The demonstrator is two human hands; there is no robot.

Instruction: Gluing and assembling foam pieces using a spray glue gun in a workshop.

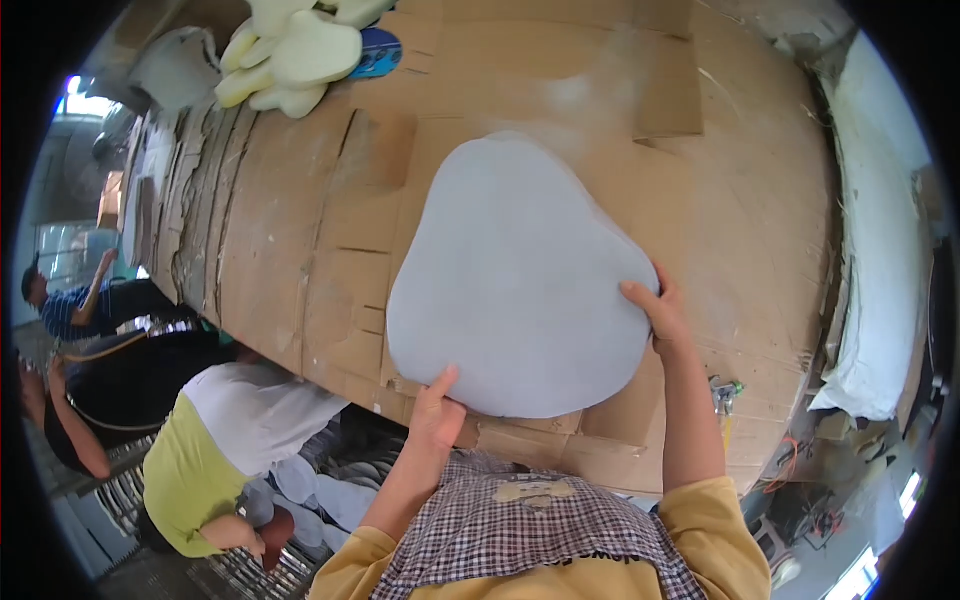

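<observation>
A large, smooth grey pad point(520, 280) with a rounded three-lobed outline lies between my hands, over the cardboard-covered table. My left hand point(436, 412) grips its near left edge, thumb on top and fingers hidden beneath. On the right edge, my right hand point(660, 306) holds the pad the same way, with the thumb pressed on its upper face. Whether the pad rests on the table or is lifted slightly, I cannot tell.
Several pale yellow foam pieces point(300, 55) lie piled at the far left beside a blue printed board point(378, 54). A spray gun point(724, 392) sits near the right front. White sheeting point(875, 230) hangs along the right side. A bent-over co-worker point(225, 430) is at the left.
</observation>
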